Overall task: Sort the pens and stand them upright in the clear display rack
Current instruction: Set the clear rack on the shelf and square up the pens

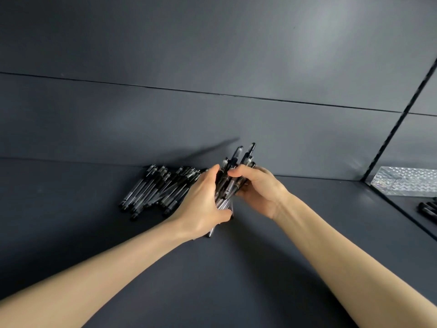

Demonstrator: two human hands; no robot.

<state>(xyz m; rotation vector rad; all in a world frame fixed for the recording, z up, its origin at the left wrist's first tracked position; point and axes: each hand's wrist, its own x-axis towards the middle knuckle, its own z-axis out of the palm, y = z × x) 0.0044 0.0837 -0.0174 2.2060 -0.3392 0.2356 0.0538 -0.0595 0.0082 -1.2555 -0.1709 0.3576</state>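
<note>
A bundle of black-capped clear pens [238,159] stands tilted between my two hands, caps pointing up and away. My left hand [201,204] wraps the bundle from the left, thumb under its lower end. My right hand [257,188] grips the bundle from the right, fingers curled over the barrels. A pile of the same pens [156,188] lies flat on the dark table, just left of my left hand. The clear display rack [406,182] sits at the far right, partly cut off by the frame edge.
The dark grey table [212,268] meets a dark grey wall [212,67] behind the pens. A black vertical strip [397,129] marks the corner at right. A few more pens [428,211] lie at the right edge below the rack.
</note>
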